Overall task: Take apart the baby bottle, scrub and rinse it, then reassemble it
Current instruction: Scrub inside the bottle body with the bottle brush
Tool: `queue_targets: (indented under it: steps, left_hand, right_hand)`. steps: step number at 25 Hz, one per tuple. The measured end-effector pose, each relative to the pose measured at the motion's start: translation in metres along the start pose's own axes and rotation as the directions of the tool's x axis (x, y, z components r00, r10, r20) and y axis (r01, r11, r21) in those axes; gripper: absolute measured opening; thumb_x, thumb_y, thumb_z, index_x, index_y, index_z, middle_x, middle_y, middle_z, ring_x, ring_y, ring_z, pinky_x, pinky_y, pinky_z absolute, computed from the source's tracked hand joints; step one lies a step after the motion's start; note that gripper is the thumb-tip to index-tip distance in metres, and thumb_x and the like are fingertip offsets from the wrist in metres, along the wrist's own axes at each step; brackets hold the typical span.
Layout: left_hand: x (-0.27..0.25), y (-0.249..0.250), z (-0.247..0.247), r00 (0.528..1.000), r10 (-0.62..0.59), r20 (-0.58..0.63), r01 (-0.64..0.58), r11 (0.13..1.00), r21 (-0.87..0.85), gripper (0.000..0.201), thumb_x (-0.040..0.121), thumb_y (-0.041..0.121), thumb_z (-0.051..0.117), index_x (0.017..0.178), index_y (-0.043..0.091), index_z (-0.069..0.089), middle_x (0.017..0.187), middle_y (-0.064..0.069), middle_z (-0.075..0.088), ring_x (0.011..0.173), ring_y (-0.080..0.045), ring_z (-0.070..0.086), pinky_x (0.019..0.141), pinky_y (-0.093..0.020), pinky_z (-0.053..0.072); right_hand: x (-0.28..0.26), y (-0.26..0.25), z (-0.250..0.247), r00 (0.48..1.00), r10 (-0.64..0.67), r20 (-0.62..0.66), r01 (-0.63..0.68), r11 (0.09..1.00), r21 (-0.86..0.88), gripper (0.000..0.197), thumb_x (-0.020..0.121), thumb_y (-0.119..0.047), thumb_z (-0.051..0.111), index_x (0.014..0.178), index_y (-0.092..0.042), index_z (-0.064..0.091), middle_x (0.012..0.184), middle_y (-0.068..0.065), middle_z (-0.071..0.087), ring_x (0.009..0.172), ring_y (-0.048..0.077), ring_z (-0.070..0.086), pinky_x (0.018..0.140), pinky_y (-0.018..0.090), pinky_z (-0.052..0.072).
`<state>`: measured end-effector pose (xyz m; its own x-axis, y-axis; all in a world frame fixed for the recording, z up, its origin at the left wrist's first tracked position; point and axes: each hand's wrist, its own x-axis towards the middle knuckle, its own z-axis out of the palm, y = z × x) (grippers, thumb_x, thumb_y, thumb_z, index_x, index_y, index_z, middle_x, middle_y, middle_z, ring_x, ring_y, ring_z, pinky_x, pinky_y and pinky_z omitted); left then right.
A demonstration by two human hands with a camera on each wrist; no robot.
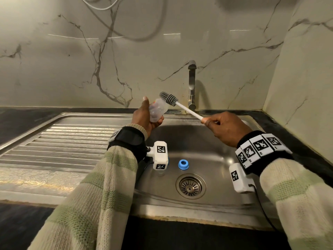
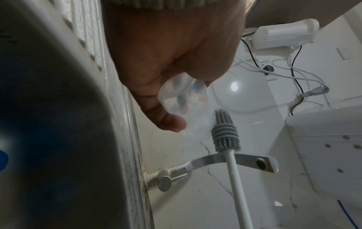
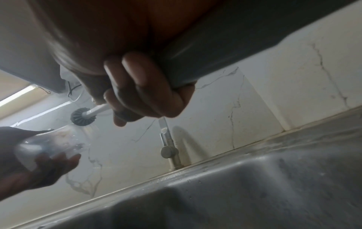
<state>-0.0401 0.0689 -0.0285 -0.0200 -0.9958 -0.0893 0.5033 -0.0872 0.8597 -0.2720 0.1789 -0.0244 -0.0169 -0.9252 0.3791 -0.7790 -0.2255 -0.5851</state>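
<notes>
My left hand [image 1: 144, 116] grips the clear bottle body [image 1: 158, 110] above the sink basin [image 1: 212, 141], mouth turned to the right. The same bottle [image 2: 182, 99] shows blurred under my thumb in the left wrist view. My right hand [image 1: 221, 127] holds the white handle of a bottle brush [image 1: 187, 110]. Its grey silicone head [image 1: 167, 98] sits just outside the bottle's mouth, at its upper right; the brush head [image 2: 225, 131] and bottle [image 3: 51, 144] also appear apart in the wrist views. A blue screw ring [image 1: 183, 164] lies on the basin floor.
The steel tap [image 1: 192, 83] stands behind the basin, just right of the brush. A ribbed draining board [image 1: 59, 143] lies to the left. The drain strainer [image 1: 190, 186] sits in the basin floor. Marble walls close the back and right side.
</notes>
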Motion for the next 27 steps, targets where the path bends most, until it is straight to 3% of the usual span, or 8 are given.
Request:
queue_targets:
  steps: [4, 7, 10, 12, 15, 19, 24, 27]
  left_hand:
    - [-0.0018, 0.0002, -0.0029, 0.99, -0.045, 0.134, 0.049, 0.999, -0.024, 0.046, 0.097, 0.044, 0.056, 0.123, 0.007, 0.056, 0.117, -0.018, 0.062, 0.088, -0.026, 0.064, 0.069, -0.03, 0.055]
    - [-0.0014, 0.0004, -0.0033, 0.997, -0.012, 0.076, 0.013, 1.0, -0.014, 0.04, 0.092, 0.025, 0.065, 0.126, 0.009, 0.053, 0.129, -0.02, 0.055, 0.099, -0.032, 0.063, 0.065, -0.03, 0.058]
    - [-0.0005, 0.0009, -0.0046, 0.999, -0.008, 0.042, 0.009, 0.999, -0.033, 0.047, 0.09, 0.028, 0.068, 0.131, 0.011, 0.05, 0.13, -0.021, 0.054, 0.103, -0.034, 0.064, 0.062, -0.033, 0.059]
    - [-0.0013, 0.0014, -0.0055, 0.999, -0.028, 0.046, 0.03, 0.999, -0.041, 0.042, 0.093, 0.029, 0.064, 0.128, 0.012, 0.049, 0.13, -0.021, 0.054, 0.107, -0.036, 0.063, 0.069, -0.037, 0.061]
    - [-0.0007, -0.0001, -0.0036, 0.998, -0.044, 0.041, 0.046, 0.998, -0.051, 0.036, 0.097, 0.028, 0.058, 0.127, 0.013, 0.046, 0.129, -0.021, 0.053, 0.107, -0.035, 0.063, 0.078, -0.038, 0.06]
    - [0.0007, 0.0015, -0.0059, 1.0, -0.028, -0.007, 0.028, 0.999, -0.042, 0.025, 0.098, 0.026, 0.055, 0.118, 0.012, 0.05, 0.128, -0.022, 0.055, 0.091, -0.029, 0.064, 0.066, -0.033, 0.059]
    - [-0.0001, 0.0019, -0.0045, 0.999, -0.04, -0.033, 0.04, 0.999, 0.007, 0.012, 0.098, 0.026, 0.053, 0.102, 0.015, 0.051, 0.12, -0.019, 0.056, 0.09, -0.028, 0.063, 0.066, -0.034, 0.06]
    - [0.0018, 0.0006, -0.0046, 0.998, -0.036, -0.058, 0.038, 0.999, 0.03, 0.019, 0.098, 0.025, 0.052, 0.111, 0.011, 0.052, 0.117, -0.019, 0.058, 0.089, -0.029, 0.064, 0.058, -0.035, 0.059]
  right_hand:
    - [0.0007, 0.0037, -0.0005, 1.0, 0.014, 0.006, -0.014, 1.0, 0.004, 0.025, 0.097, -0.04, 0.052, 0.095, -0.026, 0.073, 0.055, -0.006, 0.054, 0.042, 0.004, 0.047, 0.044, 0.019, 0.036]
    - [0.0015, 0.0053, -0.0012, 1.0, 0.007, -0.003, -0.007, 1.0, 0.0, 0.027, 0.097, -0.041, 0.052, 0.092, -0.026, 0.073, 0.055, -0.007, 0.055, 0.05, 0.011, 0.05, 0.052, 0.024, 0.036]
    - [0.0016, 0.0068, -0.0017, 1.0, 0.024, -0.007, -0.024, 1.0, 0.0, 0.026, 0.097, -0.043, 0.051, 0.096, -0.028, 0.073, 0.056, -0.007, 0.057, 0.049, 0.008, 0.053, 0.049, 0.022, 0.037]
    - [-0.001, 0.0043, -0.0018, 0.999, 0.043, 0.006, -0.043, 0.999, 0.03, 0.024, 0.097, -0.041, 0.051, 0.095, -0.029, 0.072, 0.055, -0.006, 0.056, 0.04, 0.002, 0.048, 0.041, 0.017, 0.036]
    - [0.0004, 0.0033, -0.0003, 1.0, 0.012, -0.021, -0.012, 1.0, 0.005, 0.027, 0.097, -0.042, 0.051, 0.089, -0.027, 0.072, 0.054, -0.007, 0.054, 0.044, 0.005, 0.047, 0.047, 0.022, 0.037]
    - [0.0003, 0.004, -0.0008, 0.999, 0.034, 0.005, -0.034, 0.999, 0.002, 0.025, 0.097, -0.039, 0.052, 0.098, -0.025, 0.074, 0.054, -0.009, 0.053, 0.039, 0.0, 0.046, 0.04, 0.011, 0.032]
    - [-0.0007, 0.0022, -0.0015, 0.999, 0.041, 0.014, -0.041, 0.999, -0.006, 0.026, 0.097, -0.04, 0.052, 0.1, -0.025, 0.074, 0.053, -0.009, 0.053, 0.04, 0.002, 0.045, 0.042, 0.016, 0.034]
    - [-0.0011, 0.0009, -0.003, 0.998, 0.055, 0.028, -0.055, 0.998, -0.005, 0.025, 0.097, -0.041, 0.053, 0.101, -0.027, 0.073, 0.054, -0.009, 0.054, 0.039, 0.002, 0.047, 0.04, 0.016, 0.034]
